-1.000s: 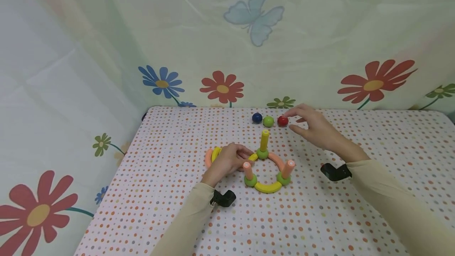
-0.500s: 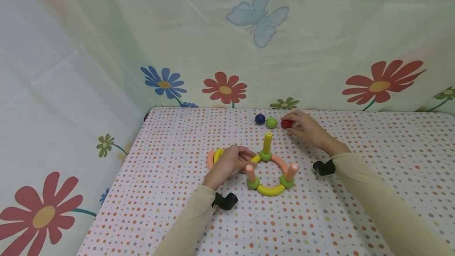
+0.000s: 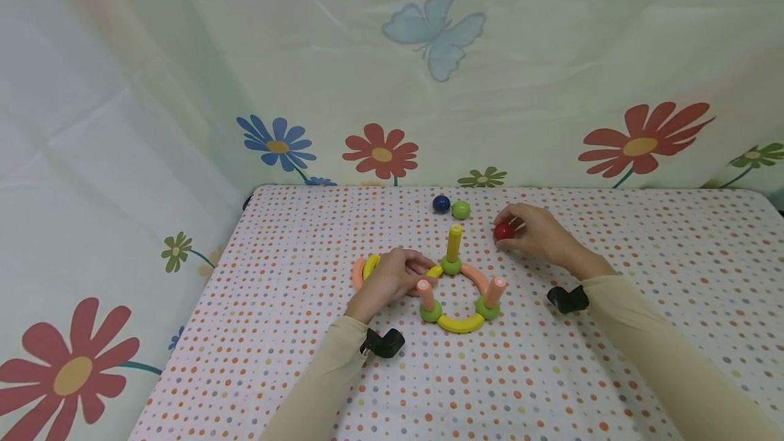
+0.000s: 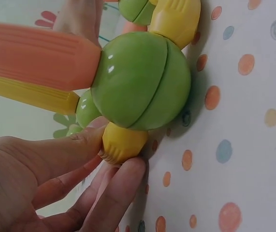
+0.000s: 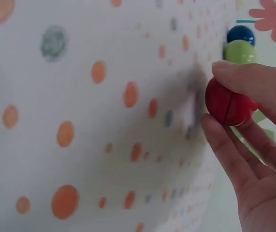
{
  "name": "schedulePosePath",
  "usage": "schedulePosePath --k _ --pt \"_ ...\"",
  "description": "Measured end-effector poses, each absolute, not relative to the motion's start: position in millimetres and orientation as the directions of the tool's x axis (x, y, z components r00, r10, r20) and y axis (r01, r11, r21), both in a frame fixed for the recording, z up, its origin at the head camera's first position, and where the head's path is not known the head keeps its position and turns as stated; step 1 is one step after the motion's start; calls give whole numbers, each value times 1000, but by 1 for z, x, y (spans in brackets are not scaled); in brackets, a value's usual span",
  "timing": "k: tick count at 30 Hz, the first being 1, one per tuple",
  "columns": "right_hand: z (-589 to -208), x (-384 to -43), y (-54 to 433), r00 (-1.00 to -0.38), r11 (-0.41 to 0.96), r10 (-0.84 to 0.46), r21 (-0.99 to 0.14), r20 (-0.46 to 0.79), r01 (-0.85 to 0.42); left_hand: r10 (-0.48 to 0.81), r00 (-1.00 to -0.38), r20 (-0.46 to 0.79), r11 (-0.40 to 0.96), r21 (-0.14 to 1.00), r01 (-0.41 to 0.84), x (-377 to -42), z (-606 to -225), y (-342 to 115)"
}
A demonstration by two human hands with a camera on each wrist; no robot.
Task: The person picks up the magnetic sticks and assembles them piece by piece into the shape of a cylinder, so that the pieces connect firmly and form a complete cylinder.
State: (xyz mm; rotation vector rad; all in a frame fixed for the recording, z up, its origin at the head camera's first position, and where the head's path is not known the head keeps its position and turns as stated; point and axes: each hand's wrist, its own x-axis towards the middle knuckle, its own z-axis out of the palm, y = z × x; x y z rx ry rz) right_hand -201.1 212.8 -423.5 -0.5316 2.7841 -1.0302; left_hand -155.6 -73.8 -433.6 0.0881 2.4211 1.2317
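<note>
On the dotted cloth stands a ring of curved yellow and coral sticks joined by green balls (image 3: 450, 265), with one yellow upright stick (image 3: 454, 243) and two coral uprights (image 3: 495, 291). My left hand (image 3: 392, 280) pinches the ring's left yellow curved stick (image 4: 123, 143) between thumb and fingers, beside a green ball (image 4: 142, 79). Over to the right, my right hand (image 3: 535, 235) holds a red ball (image 5: 228, 101) between thumb and fingertips, close over the cloth. A seam runs across this ball in the right wrist view.
A dark blue ball (image 3: 441, 203) and a light green ball (image 3: 461, 209) lie side by side near the table's back edge. Loose curved sticks, coral (image 3: 358, 273) and yellow (image 3: 370, 265), lie left of the ring, partly behind my left hand. A flowered curtain hangs behind.
My right hand has taken hold of the red ball and brought it toward me and slightly right, away from the other two balls. The left hand keeps its place on the ring.
</note>
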Motion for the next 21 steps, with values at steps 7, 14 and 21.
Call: schedulePosePath --k 7,14,21 --pt "-385 -187 201 -885 640 -438 -636 161 -432 243 -909 -338 592 794 -137 -154 -433 -74" --pt "-338 -176 173 -788 496 -533 -641 308 -586 246 -906 -343 571 807 -151 -154 -432 -74" --pt "-330 -171 159 -733 458 -610 -622 300 -635 246 -897 -366 502 840 -205 -153 -432 -73"
